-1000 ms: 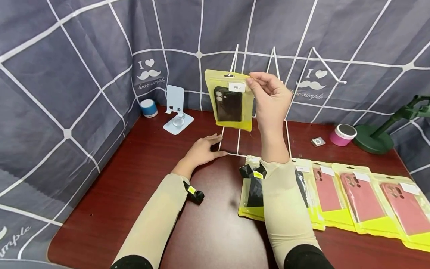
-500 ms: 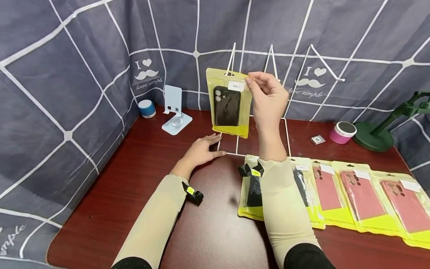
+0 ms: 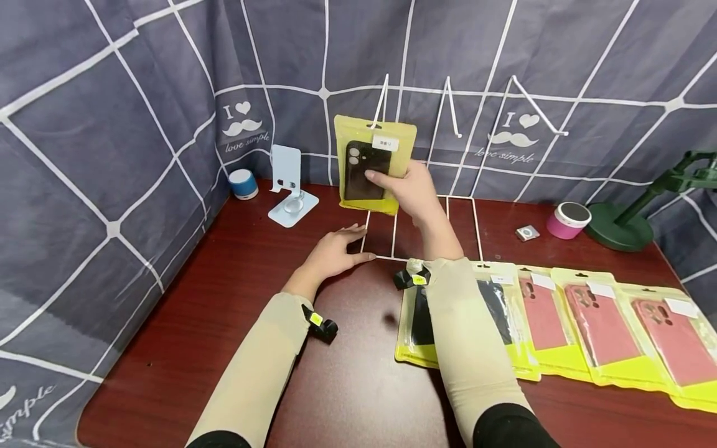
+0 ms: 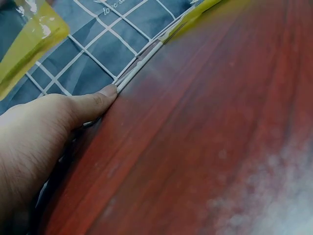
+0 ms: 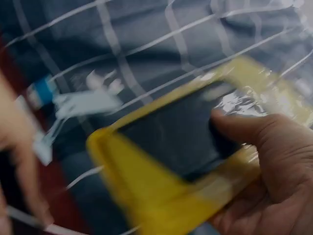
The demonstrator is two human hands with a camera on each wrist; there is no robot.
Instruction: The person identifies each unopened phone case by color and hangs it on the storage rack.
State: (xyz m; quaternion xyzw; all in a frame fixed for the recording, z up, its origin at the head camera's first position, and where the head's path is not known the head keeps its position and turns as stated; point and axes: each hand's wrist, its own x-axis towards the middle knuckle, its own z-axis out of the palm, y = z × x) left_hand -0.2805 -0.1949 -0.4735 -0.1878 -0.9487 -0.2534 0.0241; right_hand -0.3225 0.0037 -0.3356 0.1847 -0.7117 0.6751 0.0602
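In the head view, my right hand point(image 3: 417, 190) holds a yellow-edged clear bag with a black phone case point(image 3: 366, 171) in it, thumb across the front and fingers behind. The bag hangs upright at the left prong of a white wire rack point(image 3: 475, 230); the prong's tip shows in front of the bag at its hanging slot. The right wrist view shows the thumb pressing on the bagged phone case point(image 5: 171, 134), blurred. My left hand point(image 3: 336, 252) rests at the rack's front left corner, fingers extended. Its thumb point(image 4: 95, 105) touches the front wire in the left wrist view.
Bagged pink phone cases point(image 3: 602, 326) and bagged dark ones point(image 3: 495, 305) overlap in a row at front right. A pale blue phone stand point(image 3: 287, 168) and blue cylinder point(image 3: 243, 184) stand back left. A pink cylinder point(image 3: 567, 225), small silver square point(image 3: 527, 233) and green stand point(image 3: 622, 227) are right.
My right hand has moved from the bag's top right corner down to its side, thumb now on the front. The bag has shifted slightly left. The left hand stays on the rack.
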